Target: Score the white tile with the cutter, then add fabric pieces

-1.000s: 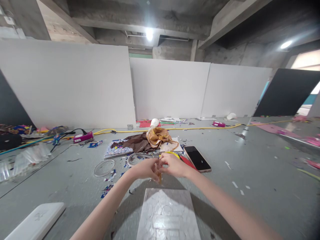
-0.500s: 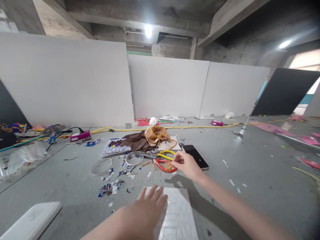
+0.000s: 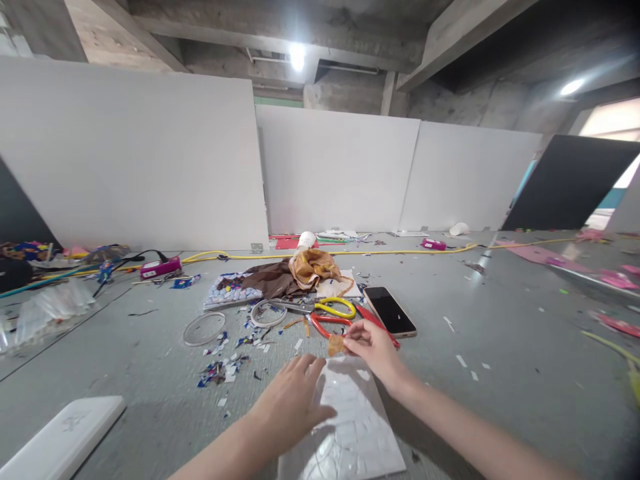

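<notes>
A small brown scrap [image 3: 336, 344] is pinched in the right hand [image 3: 373, 348] at the top of the white sheet [image 3: 350, 427], which is pressed flat on the floor by the open left hand [image 3: 293, 400], so careful placing is probably needed next.

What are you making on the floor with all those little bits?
A person is at work on the grey floor. The left hand lies flat on a white sheet marked with a pattern of small shapes. The right hand pinches a small brown scrap just above the sheet's top edge. Close behind lie red and yellow scissors, a phone, crumpled brown paper and scattered coloured snippets.
</notes>
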Available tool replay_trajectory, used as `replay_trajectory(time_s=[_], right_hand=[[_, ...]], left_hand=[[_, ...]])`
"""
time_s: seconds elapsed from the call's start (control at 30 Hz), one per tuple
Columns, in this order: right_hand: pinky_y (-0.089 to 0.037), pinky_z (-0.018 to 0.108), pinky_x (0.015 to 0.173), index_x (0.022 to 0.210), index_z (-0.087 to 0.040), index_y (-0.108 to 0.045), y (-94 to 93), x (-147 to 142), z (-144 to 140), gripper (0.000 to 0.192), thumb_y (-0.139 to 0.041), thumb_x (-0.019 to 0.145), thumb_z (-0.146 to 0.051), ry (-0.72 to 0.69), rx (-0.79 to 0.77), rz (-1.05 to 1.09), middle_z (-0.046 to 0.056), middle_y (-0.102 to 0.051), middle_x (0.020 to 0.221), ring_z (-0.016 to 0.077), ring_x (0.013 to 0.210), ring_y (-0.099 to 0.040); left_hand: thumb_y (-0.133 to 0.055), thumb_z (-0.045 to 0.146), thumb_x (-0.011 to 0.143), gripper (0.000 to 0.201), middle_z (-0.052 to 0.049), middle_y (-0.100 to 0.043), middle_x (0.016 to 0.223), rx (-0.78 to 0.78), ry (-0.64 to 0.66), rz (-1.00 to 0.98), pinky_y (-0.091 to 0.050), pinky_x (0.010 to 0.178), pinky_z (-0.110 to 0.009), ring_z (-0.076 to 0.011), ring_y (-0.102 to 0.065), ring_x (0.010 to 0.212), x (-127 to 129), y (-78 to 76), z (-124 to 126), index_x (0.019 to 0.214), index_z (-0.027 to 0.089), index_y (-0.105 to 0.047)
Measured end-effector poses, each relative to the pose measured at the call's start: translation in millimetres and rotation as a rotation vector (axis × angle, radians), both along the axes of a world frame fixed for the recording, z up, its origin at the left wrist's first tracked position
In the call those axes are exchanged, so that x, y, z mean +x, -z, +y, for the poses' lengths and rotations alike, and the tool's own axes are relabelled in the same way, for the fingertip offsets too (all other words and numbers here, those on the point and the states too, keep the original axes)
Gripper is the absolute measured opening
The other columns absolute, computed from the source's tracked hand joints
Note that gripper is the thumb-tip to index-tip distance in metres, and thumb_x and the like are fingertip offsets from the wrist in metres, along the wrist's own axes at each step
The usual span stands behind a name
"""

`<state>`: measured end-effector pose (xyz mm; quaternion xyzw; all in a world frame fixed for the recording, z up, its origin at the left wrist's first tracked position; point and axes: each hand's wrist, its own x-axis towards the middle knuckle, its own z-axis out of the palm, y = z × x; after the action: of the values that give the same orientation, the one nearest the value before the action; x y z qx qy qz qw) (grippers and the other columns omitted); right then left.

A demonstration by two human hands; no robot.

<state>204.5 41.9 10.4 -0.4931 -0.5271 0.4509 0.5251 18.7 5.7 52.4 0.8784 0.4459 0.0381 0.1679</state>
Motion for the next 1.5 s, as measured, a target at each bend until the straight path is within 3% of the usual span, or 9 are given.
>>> replay_trajectory(time_s=[0.07,0.17,0.3,0.37,0.63,0.83,1.03,1.2,1.5], right_hand=[[-0.052,0.03,0.062,0.073,-0.02,-0.051,9.3,-5.0,-3.6,0.02,-0.065,0.064,-0.031,0.052,-0.016,0.025,-0.001,-0.06,0.069,0.0173,0.061,-0.064],[-0.052,0.03,0.06,0.07,-0.02,-0.05,18.8,-8.7,-7.4,0.02,-0.064,0.066,-0.033,0.106,0.045,-0.004,-0.001,-0.058,0.071,0.018,0.062,-0.064],[-0.052,0.031,0.062,0.07,-0.02,-0.049,23.5,-8.4,-9.2,0.022,-0.061,0.071,-0.038,0.091,0.087,-0.003,-0.001,-0.057,0.073,0.0181,0.062,-0.065],[-0.051,0.031,0.062,0.071,-0.02,-0.049,22.8,-6.4,-7.4,0.023,-0.06,0.072,-0.04,0.098,0.089,-0.005,-0.001,-0.057,0.074,0.0185,0.062,-0.065],[-0.052,0.032,0.064,0.071,-0.02,-0.05,8.8,5.0,5.5,0.032,-0.065,0.066,-0.047,0.173,0.104,0.04,-0.001,-0.057,0.069,0.0191,0.062,-0.064],[-0.053,0.031,0.061,0.071,-0.02,-0.05,18.3,0.8,2.7,0.028,-0.062,0.07,-0.045,0.032,0.082,-0.019,0.0,-0.057,0.073,0.0185,0.063,-0.065],[-0.052,0.03,0.061,0.072,-0.02,-0.05,21.0,0.4,2.0,0.025,-0.06,0.072,-0.043,0.013,0.107,-0.086,0.0,-0.059,0.075,0.0177,0.064,-0.064],[-0.049,0.029,0.059,0.07,-0.02,-0.051,18.8,0.8,0.3,0.021,-0.06,0.072,-0.039,0.019,0.117,-0.123,0.0,-0.059,0.072,0.0167,0.063,-0.061],[-0.047,0.028,0.057,0.068,-0.019,-0.052,19.6,-0.6,1.2,0.024,-0.062,0.07,-0.041,0.022,0.108,-0.114,0.0,-0.058,0.067,0.0168,0.061,-0.06]], left_hand=[[-0.053,0.017,0.081,0.024,-0.009,-0.058,0.105,0.063,-0.012,-0.062,-0.044,0.086,-0.035,-0.0235,-0.056,0.098,-3.0,6.8,9.8,0.104,0.016,-0.059],[-0.054,0.019,0.08,0.022,-0.009,-0.057,0.109,0.095,0.001,-0.12,-0.043,0.088,-0.035,-0.0224,-0.055,0.1,-7.9,14.1,17.1,0.102,0.018,-0.058],[-0.074,0.055,0.05,0.101,-0.023,-0.024,0.142,-0.094,0.144,0.098,-0.02,0.102,-0.056,-0.0424,-0.017,0.13,-13.4,8.4,11.6,0.133,0.012,-0.036],[-0.072,0.064,0.045,0.122,-0.026,-0.007,0.145,-0.206,0.18,0.203,-0.01,0.102,-0.059,-0.0445,-0.002,0.131,-14.3,3.6,8.2,0.14,0.006,-0.022],[-0.068,0.068,0.046,0.127,-0.024,0.0,0.146,-0.184,0.185,0.108,-0.003,0.106,-0.054,-0.0374,0.006,0.133,-9.4,14.8,24.4,0.141,0.003,-0.013],[-0.071,0.063,0.049,0.114,-0.025,-0.013,0.145,-0.081,0.18,0.019,-0.011,0.105,-0.055,-0.0385,-0.006,0.133,-11.8,26.4,32.7,0.138,0.006,-0.025],[-0.054,0.018,0.083,0.017,-0.012,-0.054,0.114,0.171,0.173,-0.16,-0.04,0.089,-0.03,-0.0217,-0.053,0.104,-6.6,25.1,48.2,0.098,0.014,-0.061],[-0.054,0.007,0.079,0.017,-0.004,-0.062,0.088,0.193,0.327,-0.11,-0.041,0.066,-0.022,-0.0169,-0.059,0.076,3.4,20.0,65.8,0.077,0.018,-0.067],[-0.054,0.003,0.075,0.023,-0.001,-0.064,0.078,0.23,0.51,-0.077,-0.034,0.054,-0.02,-0.0137,-0.058,0.068,11.1,13.1,69.0,0.062,0.018,-0.065]])
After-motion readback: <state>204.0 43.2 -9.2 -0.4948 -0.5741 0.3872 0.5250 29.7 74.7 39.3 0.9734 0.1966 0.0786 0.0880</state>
